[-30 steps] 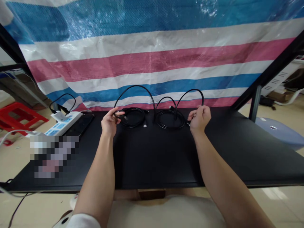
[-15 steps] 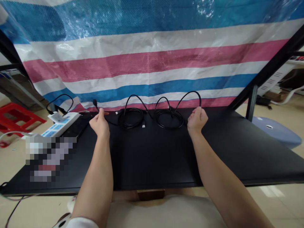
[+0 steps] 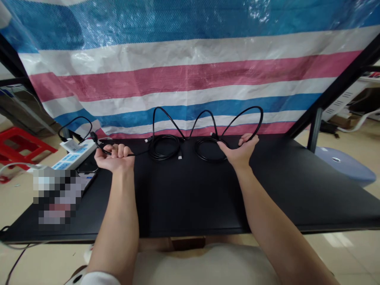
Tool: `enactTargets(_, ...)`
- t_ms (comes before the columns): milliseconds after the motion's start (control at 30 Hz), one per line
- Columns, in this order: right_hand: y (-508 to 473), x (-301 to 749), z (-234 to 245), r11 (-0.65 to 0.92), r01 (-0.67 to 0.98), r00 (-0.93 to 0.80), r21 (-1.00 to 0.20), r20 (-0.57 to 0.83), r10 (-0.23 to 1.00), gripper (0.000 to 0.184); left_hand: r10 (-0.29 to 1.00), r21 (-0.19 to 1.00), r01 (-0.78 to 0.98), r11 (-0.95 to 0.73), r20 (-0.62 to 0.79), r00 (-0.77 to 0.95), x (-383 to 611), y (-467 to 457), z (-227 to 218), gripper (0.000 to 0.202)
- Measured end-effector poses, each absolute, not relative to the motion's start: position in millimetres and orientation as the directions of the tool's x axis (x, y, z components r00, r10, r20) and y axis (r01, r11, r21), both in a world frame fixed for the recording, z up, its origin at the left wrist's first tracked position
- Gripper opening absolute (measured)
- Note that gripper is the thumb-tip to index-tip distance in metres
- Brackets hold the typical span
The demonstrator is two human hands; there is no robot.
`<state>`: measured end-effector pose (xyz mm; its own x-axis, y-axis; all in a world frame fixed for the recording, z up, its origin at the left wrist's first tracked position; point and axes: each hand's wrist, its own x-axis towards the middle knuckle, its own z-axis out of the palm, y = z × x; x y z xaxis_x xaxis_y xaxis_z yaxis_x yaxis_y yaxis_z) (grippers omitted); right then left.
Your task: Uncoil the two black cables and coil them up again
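A thin black cable (image 3: 169, 115) lies in two coils near the back of the black tabletop, with a raised bend between them. My left hand (image 3: 115, 156) is turned palm up left of the left coil (image 3: 164, 158), its fingers curled over a stretch of cable. A black plug end (image 3: 94, 136) sticks out past its thumb side. At the right coil (image 3: 198, 155), my right hand (image 3: 241, 153) has its fingers curled on a cable loop that arches above it, with the thumb apart, by the coil. Two light-coloured connector tips (image 3: 179, 157) show beside the left coil.
On the left of the black tabletop (image 3: 190, 198) is a white power strip (image 3: 71, 157) with chargers plugged in, and a phone (image 3: 90, 176) partly blurred out. A striped plastic sheet (image 3: 187, 79) hangs behind. A red stool (image 3: 23, 142) and a bluish lidded bin (image 3: 344, 162) flank the table.
My left hand has moved left and rolled palm up, taking the plug end toward the power strip. My right hand has turned and spread its thumb, and the cable loop above it has grown wider.
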<state>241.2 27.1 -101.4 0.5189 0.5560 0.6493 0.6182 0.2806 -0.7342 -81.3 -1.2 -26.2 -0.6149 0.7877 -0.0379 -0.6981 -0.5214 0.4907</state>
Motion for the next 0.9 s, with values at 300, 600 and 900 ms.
enactTargets(300,29,226,-99,0.067,0.683,0.579,-0.728,0.594,0.559,0.042,0.939,0.568,-0.758,-0.321,0.09,-0.331,-68,0,-29,0.052)
enactTargets(600,16,220,-85,0.093,0.623,0.588,-0.777,0.543,0.599,0.016,0.984,0.609,-0.779,-0.149,0.012,-0.178,-55,5,-36,0.036)
enactTargets(900,12,189,-93,0.324,0.448,0.405,-0.834,0.512,0.758,0.046,0.939,0.825,-0.534,-0.185,-0.011,-0.344,-33,17,-47,0.022)
